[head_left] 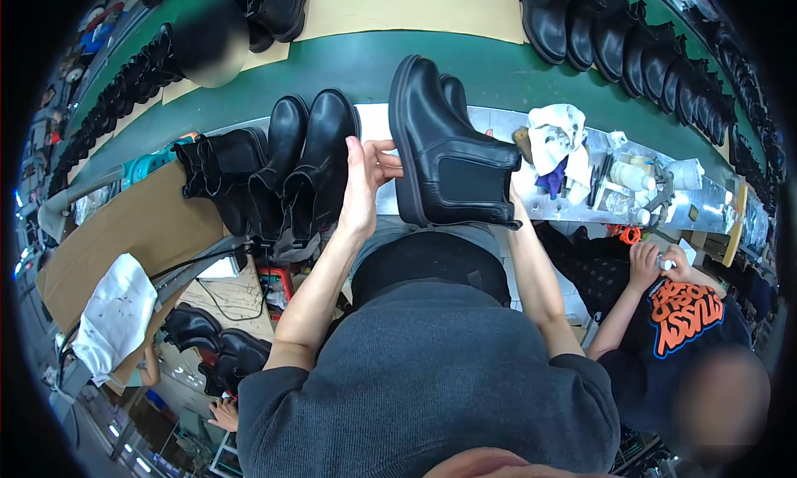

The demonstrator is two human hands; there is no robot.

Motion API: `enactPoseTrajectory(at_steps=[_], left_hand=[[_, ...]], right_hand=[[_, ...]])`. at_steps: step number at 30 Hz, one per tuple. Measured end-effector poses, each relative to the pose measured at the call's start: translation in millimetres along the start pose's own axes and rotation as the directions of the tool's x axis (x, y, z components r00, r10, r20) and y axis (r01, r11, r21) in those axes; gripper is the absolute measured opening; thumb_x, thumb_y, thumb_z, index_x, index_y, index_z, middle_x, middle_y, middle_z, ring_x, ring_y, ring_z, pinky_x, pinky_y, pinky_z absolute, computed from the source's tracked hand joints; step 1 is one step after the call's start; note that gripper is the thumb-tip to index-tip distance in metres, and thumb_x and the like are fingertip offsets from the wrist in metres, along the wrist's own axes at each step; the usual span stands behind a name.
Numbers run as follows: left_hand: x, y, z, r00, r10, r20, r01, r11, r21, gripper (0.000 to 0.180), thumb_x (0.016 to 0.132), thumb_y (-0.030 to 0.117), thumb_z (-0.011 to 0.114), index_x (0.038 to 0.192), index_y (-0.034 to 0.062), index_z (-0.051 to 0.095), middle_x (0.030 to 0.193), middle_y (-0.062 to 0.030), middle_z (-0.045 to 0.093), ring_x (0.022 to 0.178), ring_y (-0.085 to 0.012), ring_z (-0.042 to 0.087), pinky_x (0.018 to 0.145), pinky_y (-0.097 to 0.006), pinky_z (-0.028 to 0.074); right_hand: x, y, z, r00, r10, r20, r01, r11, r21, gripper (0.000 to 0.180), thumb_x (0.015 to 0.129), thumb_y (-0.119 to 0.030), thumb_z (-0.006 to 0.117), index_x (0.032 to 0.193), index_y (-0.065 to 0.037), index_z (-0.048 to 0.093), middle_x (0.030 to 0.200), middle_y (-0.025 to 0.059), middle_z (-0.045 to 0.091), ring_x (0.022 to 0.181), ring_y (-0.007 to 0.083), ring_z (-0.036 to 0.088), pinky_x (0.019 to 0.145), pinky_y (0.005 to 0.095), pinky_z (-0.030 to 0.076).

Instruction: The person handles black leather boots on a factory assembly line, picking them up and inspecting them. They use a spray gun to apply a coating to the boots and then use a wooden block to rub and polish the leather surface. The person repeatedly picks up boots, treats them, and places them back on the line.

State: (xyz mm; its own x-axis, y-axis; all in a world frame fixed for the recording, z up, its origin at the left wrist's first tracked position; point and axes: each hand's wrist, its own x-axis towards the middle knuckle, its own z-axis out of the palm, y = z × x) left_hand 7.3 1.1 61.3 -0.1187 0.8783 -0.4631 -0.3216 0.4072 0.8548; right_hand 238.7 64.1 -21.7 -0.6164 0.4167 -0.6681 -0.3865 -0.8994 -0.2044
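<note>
A black Chelsea boot [452, 142] with a dark elastic side panel is held up in front of me, toe pointing away, sole facing left. My right hand [517, 200] is on the shaft at its right end; most of the fingers are hidden behind the boot. Beside the sole, my left hand [363, 187] is open, fingers stretched toward it; whether the fingertips touch it I cannot tell. The toe of another black boot [454, 95] shows behind the held one. Several black boots [320, 150] stand and lie on the bench left of my left hand.
Boots line the far side of the green surface [398, 63], at left and right [614, 34]. A stained white cloth [556, 138] and small bottles [633, 177] occupy the metal bench [531, 200] at right. A co-worker [664, 329] sits at lower right, holding a small white item.
</note>
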Motion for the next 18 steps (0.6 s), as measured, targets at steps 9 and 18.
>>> enactPoseTrajectory(at_steps=[9,18], left_hand=[[9,-5,2,0.954,-0.299,-0.037,0.288,0.941,-0.178,0.074,0.091,0.069,0.024,0.114,0.0035,0.051,0.108,-0.0094,0.057,0.099,-0.0208,0.054,0.089,-0.037,0.041],[69,-127,-8,0.876,-0.123,0.467,0.433,0.626,-0.649,0.06,0.094,0.056,0.037,0.125,0.0059,0.051,0.117,-0.011,0.058,0.107,-0.0245,0.058,0.097,-0.04,0.045]], right_hand=[[-15,4,11,0.924,-0.381,-0.042,0.355,0.892,-0.279,0.073,0.09,-0.066,0.036,0.116,-0.001,0.058,0.103,0.0059,0.061,0.093,0.0136,0.054,0.085,0.0294,0.043],[-40,-11,43,0.738,-0.671,0.067,0.536,0.524,-0.662,0.072,0.098,-0.056,0.026,0.124,0.007,0.051,0.11,0.0103,0.06,0.094,0.0148,0.055,0.087,0.0291,0.041]])
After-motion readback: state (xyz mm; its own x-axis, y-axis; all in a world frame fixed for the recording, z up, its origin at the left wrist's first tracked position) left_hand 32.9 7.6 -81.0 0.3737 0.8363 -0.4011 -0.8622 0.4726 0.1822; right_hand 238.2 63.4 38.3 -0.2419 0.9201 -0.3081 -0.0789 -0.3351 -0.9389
